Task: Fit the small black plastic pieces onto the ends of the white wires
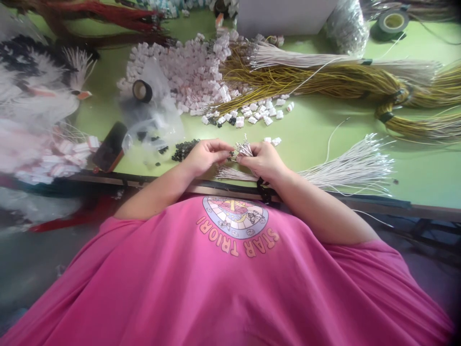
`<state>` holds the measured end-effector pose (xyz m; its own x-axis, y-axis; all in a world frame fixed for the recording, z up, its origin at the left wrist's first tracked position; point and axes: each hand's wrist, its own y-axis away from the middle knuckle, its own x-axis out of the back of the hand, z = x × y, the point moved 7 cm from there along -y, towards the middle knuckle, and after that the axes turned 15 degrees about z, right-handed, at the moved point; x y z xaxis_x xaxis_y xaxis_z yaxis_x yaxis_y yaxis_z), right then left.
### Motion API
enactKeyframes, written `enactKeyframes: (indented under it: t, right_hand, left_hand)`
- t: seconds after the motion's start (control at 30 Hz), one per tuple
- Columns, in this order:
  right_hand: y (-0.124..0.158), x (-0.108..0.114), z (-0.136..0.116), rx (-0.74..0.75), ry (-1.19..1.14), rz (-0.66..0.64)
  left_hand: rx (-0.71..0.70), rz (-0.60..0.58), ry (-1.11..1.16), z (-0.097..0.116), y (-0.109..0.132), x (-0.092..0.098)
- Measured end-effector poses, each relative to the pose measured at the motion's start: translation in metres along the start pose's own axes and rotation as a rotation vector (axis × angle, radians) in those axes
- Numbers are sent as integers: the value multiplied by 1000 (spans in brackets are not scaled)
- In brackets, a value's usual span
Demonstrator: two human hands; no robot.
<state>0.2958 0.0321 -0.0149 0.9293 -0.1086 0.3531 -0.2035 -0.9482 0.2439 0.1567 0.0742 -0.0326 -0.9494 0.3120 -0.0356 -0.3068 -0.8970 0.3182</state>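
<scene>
My right hand (pixel 265 161) is closed round a small bunch of white wires (pixel 244 147) whose shiny metal tips point up and away from me. Just left of it, my left hand (pixel 209 156) pinches thumb and fingers together close to those tips. What lies in that pinch is too small to make out. Small black parts (pixel 183 150) are heaped beside the left hand. Under and beside my right wrist, a larger bundle of white wires (pixel 355 166) lies along the table's near edge, its ends fanned out to the right.
White connector housings (pixel 190 72) form a large pile at the back. Yellow-green wire bundles (pixel 334 84) stretch to the right. A black tape roll (pixel 142 91) rests on a clear plastic bag (pixel 158 115); another tape roll (pixel 392 21) is back right. A dark box-like object (pixel 111 144) lies left.
</scene>
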Motion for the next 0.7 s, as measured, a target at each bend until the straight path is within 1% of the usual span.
enactKeyframes:
  t: [0.1,0.17,0.3,0.47,0.57,0.7]
  right_hand:
    - [-1,0,0,5,15,4]
    - [-1,0,1,5,21,5]
    - [-2,0,2,10,39,15]
    - [-2,1,2,25,39,17]
    - [-2,1,1,34,50,15]
    - [-2,0,0,53,58,-1]
  left_hand:
    - [-52,36,-52,1,-2,1]
    - [-103,39,-102,2,-1,1]
    - [-201,19,-166,8,2,-2]
    - [-219,2,-203,7,3,-2]
    - [-255,-3,-247,8,3,-1]
    - [-353,-50,-316,16,7,-7]
